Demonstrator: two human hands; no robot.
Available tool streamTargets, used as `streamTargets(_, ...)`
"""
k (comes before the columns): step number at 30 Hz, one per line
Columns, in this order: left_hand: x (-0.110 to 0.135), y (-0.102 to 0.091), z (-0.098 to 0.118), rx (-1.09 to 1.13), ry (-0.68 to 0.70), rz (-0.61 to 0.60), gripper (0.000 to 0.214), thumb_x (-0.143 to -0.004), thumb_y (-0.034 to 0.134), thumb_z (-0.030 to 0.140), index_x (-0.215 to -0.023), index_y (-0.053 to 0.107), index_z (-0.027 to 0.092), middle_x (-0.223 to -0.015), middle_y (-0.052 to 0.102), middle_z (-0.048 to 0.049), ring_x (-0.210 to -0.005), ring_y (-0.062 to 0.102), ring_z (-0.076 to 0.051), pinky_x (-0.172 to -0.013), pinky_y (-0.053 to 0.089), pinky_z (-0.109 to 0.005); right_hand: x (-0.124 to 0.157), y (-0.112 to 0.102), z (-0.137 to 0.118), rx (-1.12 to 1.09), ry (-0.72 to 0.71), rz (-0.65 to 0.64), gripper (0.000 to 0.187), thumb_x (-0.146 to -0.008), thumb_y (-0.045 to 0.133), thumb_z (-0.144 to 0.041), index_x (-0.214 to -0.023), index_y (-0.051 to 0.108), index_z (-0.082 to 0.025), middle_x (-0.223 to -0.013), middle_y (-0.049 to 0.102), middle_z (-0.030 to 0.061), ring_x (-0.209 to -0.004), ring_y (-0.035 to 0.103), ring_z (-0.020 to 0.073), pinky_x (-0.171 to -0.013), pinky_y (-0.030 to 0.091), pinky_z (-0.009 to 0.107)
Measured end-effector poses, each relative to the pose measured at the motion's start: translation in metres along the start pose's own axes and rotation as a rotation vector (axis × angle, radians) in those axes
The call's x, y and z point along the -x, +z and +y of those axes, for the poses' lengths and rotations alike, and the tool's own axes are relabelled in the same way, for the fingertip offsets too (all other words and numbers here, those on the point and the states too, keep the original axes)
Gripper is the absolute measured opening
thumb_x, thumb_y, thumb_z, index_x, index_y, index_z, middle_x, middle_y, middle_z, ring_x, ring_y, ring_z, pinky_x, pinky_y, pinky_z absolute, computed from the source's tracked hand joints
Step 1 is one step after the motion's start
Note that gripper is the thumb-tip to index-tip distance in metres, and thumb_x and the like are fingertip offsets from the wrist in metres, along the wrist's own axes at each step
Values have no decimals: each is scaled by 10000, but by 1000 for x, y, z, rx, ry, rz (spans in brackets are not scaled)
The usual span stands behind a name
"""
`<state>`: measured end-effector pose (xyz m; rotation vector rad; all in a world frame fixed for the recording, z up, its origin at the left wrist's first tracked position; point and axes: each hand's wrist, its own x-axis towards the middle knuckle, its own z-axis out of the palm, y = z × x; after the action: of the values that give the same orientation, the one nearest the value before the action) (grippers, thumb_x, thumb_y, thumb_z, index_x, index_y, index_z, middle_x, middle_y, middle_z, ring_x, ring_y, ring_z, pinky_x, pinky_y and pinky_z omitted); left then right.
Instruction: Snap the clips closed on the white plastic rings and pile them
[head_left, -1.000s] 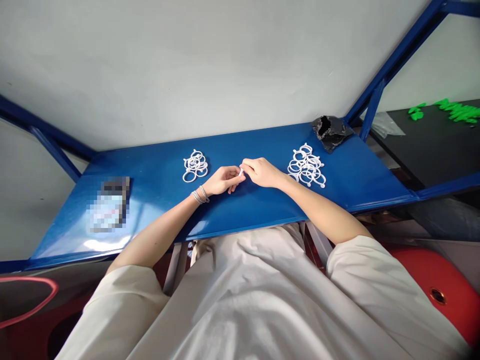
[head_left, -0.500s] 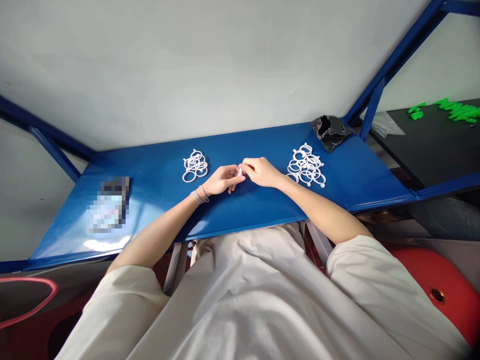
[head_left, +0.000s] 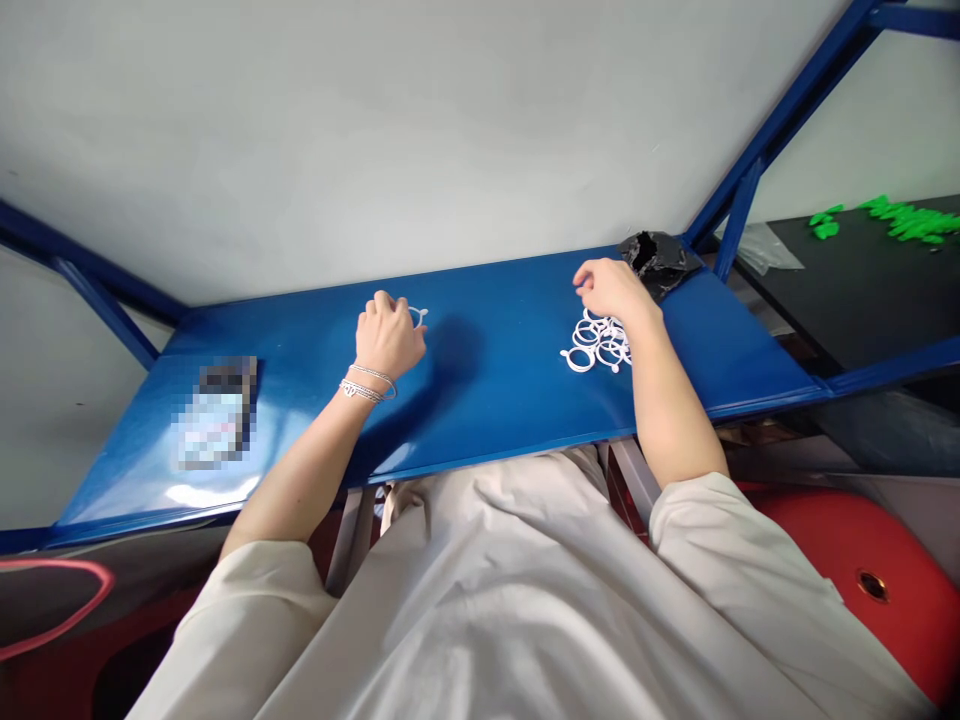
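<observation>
My left hand (head_left: pixel 388 335) is over the left side of the blue table, fingers curled downward. A white plastic ring with a small knob (head_left: pixel 418 315) sticks out from under its fingers on the right. The hand hides the left group of rings. Over on the right, my right hand (head_left: pixel 611 288) hovers at the far side of a pile of white rings (head_left: pixel 580 358). Its fingers are bent and slightly apart, with nothing visible between them. My right hand and wrist cover part of that pile.
A crumpled black plastic bag (head_left: pixel 660 255) lies just behind my right hand. A pixelated object (head_left: pixel 217 410) rests on the left of the blue table (head_left: pixel 495 400). Bright green pieces (head_left: pixel 911 218) lie on a dark surface at right. Blue frame bars (head_left: pixel 739 225) flank the table.
My hands were together at the middle, pinching a small white piece. They have parted: the left has moved left over its ring group, the right to the right-hand pile.
</observation>
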<state>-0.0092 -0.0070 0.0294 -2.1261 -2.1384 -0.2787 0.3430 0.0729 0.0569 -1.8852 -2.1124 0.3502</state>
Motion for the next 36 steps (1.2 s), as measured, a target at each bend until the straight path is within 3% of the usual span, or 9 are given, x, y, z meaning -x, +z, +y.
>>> streamTargets(3,2,-6,-1,-75,-80,-74,473,-952,570,353,-1364,602,122,-1363,590,-292,-1264,576,-468,-1009,484,-547,-9,-3,21,77,144,-72,389,-768,732,-7,-1107,823,-175,-1113,798,115,-1014,743,259,-917,567,342)
streamTargets(7,2,-8,-1,-120,-117,-120,514,-942,564,329,-1411,579,122,-1380,598,-290,-1267,579,-453,-1023,473,-537,-12,2,23,68,206,-152,386,-723,725,43,-1012,854,-176,-1099,816,126,-996,761,277,-905,587,348)
streamTargets(11,0,-3,-5,-130,-115,-91,516,-942,568,330,-1425,577,149,-1383,604,-277,-1263,579,-449,-1013,479,-540,-13,2,21,30,184,-89,370,-724,710,54,-980,861,-165,-1054,821,130,-995,756,281,-948,587,366)
streamTargets(20,-1,11,-12,-17,-22,10,455,-908,625,386,-1301,650,158,-1306,634,-295,-1219,592,-504,-971,480,-616,-11,1,17,-183,-12,183,255,-846,670,-46,-982,842,-176,-898,786,107,-941,724,287,-1024,562,445)
streamTargets(27,1,12,0,43,143,14,441,-935,620,343,-1339,664,172,-1364,619,-243,-1244,580,-460,-1029,474,-598,-8,4,1,-388,-153,242,206,-861,750,-207,-1046,826,-162,-939,775,106,-796,687,223,-850,592,393)
streamTargets(33,8,15,19,242,414,78,450,-991,611,353,-1400,627,164,-1364,637,-203,-1232,616,-373,-1092,484,-537,6,42,-40,-604,-356,78,287,-840,782,-307,-1062,816,-129,-856,756,69,-754,661,184,-774,538,331)
streamTargets(36,16,15,30,438,497,89,450,-999,633,405,-1380,621,165,-1293,680,-171,-1109,679,-298,-989,542,-435,22,64,-66,-679,-480,-40,239,-855,770,-354,-969,806,-147,-891,766,78,-769,656,186,-753,509,321)
